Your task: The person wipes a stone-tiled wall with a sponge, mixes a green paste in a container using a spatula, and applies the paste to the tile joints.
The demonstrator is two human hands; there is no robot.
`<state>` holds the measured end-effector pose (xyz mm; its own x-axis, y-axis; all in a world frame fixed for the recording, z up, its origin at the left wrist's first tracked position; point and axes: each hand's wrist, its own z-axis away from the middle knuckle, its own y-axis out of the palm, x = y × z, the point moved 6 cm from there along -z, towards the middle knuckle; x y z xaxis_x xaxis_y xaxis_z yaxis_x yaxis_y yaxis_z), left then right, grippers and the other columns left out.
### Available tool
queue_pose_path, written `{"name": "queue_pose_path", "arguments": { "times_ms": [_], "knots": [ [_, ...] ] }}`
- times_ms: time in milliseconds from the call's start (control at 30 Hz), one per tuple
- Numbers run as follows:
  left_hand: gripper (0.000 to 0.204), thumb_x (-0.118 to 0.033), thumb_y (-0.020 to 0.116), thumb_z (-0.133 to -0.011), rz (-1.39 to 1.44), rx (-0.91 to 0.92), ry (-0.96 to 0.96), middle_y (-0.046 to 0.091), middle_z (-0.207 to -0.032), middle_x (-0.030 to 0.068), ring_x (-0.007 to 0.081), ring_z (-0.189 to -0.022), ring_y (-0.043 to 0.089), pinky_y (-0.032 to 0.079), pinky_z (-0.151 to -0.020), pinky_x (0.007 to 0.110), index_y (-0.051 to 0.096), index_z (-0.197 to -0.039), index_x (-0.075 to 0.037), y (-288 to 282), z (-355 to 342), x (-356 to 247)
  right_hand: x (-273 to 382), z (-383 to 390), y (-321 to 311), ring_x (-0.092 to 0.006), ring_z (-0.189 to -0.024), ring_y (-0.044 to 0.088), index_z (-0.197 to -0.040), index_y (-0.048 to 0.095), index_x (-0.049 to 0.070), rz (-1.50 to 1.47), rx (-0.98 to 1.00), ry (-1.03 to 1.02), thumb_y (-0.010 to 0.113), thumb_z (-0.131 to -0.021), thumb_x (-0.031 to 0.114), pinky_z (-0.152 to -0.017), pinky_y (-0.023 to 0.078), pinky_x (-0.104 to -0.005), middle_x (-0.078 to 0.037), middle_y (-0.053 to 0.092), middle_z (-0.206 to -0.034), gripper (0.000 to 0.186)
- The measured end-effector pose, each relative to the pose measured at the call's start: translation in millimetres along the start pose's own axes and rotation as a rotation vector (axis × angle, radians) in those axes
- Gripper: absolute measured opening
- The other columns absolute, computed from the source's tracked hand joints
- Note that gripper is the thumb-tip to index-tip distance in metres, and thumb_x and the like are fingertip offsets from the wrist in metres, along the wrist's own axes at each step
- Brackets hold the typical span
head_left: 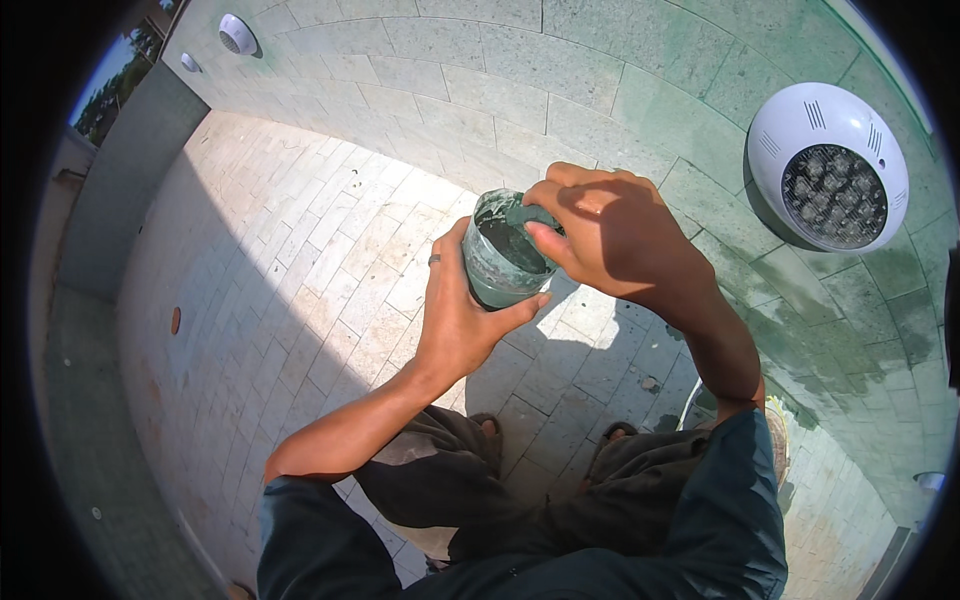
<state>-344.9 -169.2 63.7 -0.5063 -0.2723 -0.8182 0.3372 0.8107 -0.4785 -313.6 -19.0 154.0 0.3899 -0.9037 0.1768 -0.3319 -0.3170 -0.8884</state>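
A small round tub (500, 285) with grey-green smears on its wall is held up in front of me, its open top tilted toward me. Inside lies dark green stuff that I cannot make out clearly. My left hand (455, 325) wraps the tub from the left and below, a dark ring on one finger. At the tub's right rim, my right hand (620, 230) pinches a dark green piece (533, 215) that dips into the opening; its kind is not clear. Wet shine shows on the back of my right hand.
A large round white pool light (835, 195) is fixed on the green-grey tiled wall (560, 80) at right. Smaller lights (237, 34) sit along the far wall. Pale floor tiles (300, 230) lie partly in shade. A brown oval object (176, 320) is at left.
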Motion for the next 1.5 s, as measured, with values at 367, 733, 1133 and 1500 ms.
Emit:
{"name": "queue_pose_path", "arguments": {
  "times_ms": [367,733,1133,1500],
  "knots": [
    [0.100,-0.031,0.088,-0.073,0.076,0.029,-0.030,0.041,-0.129,0.0253,0.0373,-0.122,0.047,0.042,-0.101,0.048,0.027,-0.143,0.006,2,-3,-2,0,3,-8,-0.0275,-0.076,0.066,-0.103,0.069,0.005,-0.095,-0.076,-0.044,0.066,-0.092,0.026,-0.072,0.051,-0.0392,-0.006,0.065,-0.090,0.024],
    [0.100,-0.032,0.088,-0.073,0.062,0.000,-0.019,0.041,-0.130,0.0250,0.0362,-0.123,0.046,0.042,-0.102,0.048,0.027,-0.143,0.005,-1,0,-3,11,1,-15,-0.0278,-0.076,0.067,-0.100,0.071,0.006,-0.040,-0.095,-0.067,0.066,-0.090,0.022,-0.066,0.052,-0.0393,-0.003,0.066,-0.093,0.020],
    [0.099,-0.025,0.089,-0.071,0.212,0.048,-0.015,0.046,-0.130,0.0216,0.0309,-0.124,0.051,0.045,-0.102,0.043,0.028,-0.143,0.004,2,2,-4,14,4,-33,-0.0271,-0.083,0.068,-0.104,0.067,0.007,-0.010,0.098,-0.029,0.061,-0.093,0.028,-0.070,0.053,-0.0378,-0.006,0.065,-0.107,0.024],
    [0.102,-0.012,0.089,-0.066,0.505,0.196,-0.144,0.045,-0.136,0.0173,0.0238,-0.125,0.052,0.046,-0.103,0.039,0.024,-0.144,0.000,5,6,-4,23,12,-47,-0.0252,-0.070,0.064,-0.110,0.068,0.010,-0.058,0.038,-0.203,0.066,-0.089,0.022,-0.063,0.049,-0.0370,-0.005,0.062,-0.098,0.024]
  ]
}}
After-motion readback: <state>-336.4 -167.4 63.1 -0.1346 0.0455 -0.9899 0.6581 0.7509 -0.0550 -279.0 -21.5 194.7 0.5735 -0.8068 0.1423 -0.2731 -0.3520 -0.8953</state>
